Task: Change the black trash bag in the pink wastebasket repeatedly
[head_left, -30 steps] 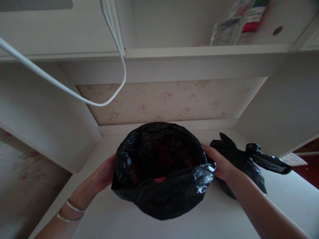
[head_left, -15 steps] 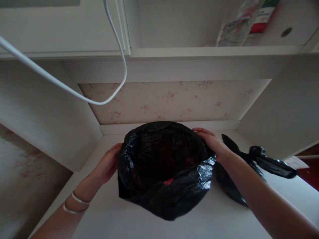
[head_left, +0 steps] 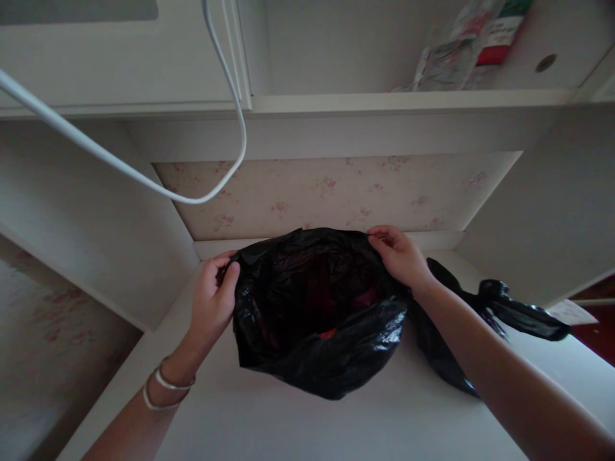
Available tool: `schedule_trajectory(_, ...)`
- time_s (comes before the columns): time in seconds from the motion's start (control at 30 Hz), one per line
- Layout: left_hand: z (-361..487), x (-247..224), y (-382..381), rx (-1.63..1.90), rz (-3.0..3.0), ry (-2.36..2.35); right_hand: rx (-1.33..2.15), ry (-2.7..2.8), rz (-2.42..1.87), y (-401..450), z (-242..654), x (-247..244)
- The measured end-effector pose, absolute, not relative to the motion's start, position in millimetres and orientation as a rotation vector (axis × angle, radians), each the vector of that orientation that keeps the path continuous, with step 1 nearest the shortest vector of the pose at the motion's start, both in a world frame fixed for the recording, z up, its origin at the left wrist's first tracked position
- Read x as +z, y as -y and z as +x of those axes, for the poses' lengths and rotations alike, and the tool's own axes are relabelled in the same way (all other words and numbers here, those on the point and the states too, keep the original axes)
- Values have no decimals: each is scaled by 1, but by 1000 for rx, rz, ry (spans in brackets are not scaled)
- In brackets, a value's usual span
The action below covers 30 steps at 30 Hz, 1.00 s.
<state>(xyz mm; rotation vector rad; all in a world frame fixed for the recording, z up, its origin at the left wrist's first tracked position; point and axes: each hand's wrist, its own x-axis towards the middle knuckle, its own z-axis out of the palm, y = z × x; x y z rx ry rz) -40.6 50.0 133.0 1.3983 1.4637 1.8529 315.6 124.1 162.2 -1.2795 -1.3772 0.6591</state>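
Observation:
A black plastic bag (head_left: pixel 331 378) stands wide-mouthed on the white surface in front of me. Dark red things (head_left: pixel 321 298) show dimly inside; what they are I cannot make out. My left hand (head_left: pixel 215 291), two silver bangles (head_left: pixel 168 387) on its wrist, pinches the bag's rim at the left between thumb and fingers. On the far right of the rim, my right hand (head_left: pixel 396 256) grips the plastic with its fingertips. Behind my right forearm sits a second black bag (head_left: pixel 444 349), its top knotted.
A white cable (head_left: pixel 192 200) loops down at upper left. Overhead, an open white shelf (head_left: pixel 408 102) holds a clear plastic package (head_left: pixel 444 64) and a red, white and green pack (head_left: pixel 502 38). White side panels and flowered wallpaper (head_left: pixel 327 192) enclose the white tabletop (head_left: pixel 384 429).
Both hands have shifted along the rim toward the far side, and their fingers now pinch it. The bag's far edge is pulled straighter, and its front has risen slightly.

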Motion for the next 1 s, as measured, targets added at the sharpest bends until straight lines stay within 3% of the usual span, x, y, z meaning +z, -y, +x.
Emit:
schedule_trajectory(0.2, -37, 129, -45, 1884, 1763, -1617, 315, 1565, -1196, -107, 306, 168)
schedule_trajectory(0.4, -36, 128, -48, 1844, 1769, -1650, -225, 1993, -929, -106, 310, 173)
schedule_trajectory(0.63, -38, 137, -59, 1633, 1747, -1680, -590, 2237, -860, -102, 312, 178)
schedule_trajectory(0.8, -45, 137, -64, 1584, 1716, -1682, -694, 2255, -744, -92, 308, 185)
schedule_trajectory(1.0, -48, 134, -67, 1592, 1637, -1635, -562, 2161, -699, -86, 311, 190)
